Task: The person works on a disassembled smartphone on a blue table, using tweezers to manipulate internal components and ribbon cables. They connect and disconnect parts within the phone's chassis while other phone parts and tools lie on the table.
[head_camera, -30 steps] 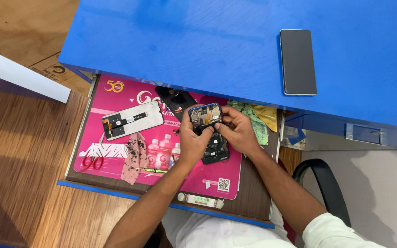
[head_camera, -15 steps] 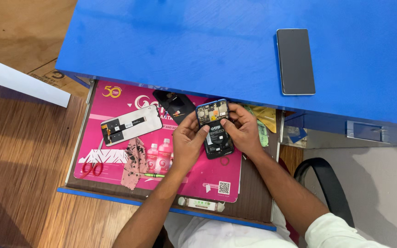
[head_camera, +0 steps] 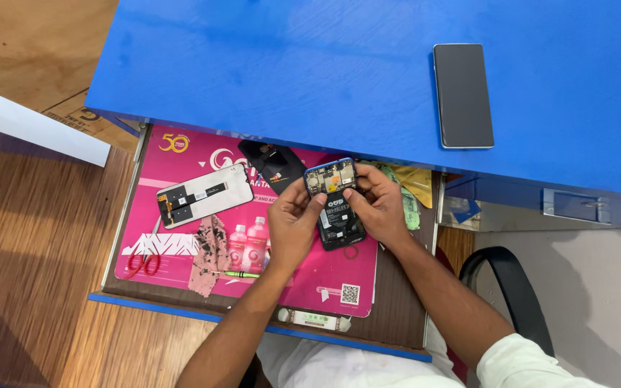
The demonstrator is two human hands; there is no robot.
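Right now both hands grip an opened phone [head_camera: 335, 204], its back off and innards showing: the left hand [head_camera: 292, 228] pinches its near-left edge, the right hand [head_camera: 380, 205] clasps the other side. Its long axis runs away from the person, over the pink mat [head_camera: 181, 248] in the pulled-out drawer [head_camera: 253, 327]. Left of the grip lies a loose screen panel [head_camera: 204, 195]; beyond it, on the blue desk [head_camera: 289, 65], another phone [head_camera: 463, 95].

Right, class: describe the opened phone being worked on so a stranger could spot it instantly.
Find the blue desk, then the pulled-out drawer below it, lined with a pink poster. Above the poster, the left hand and right hand hold the opened phone. Unlike the intact dark phone on the desk, its circuitry and battery are exposed.
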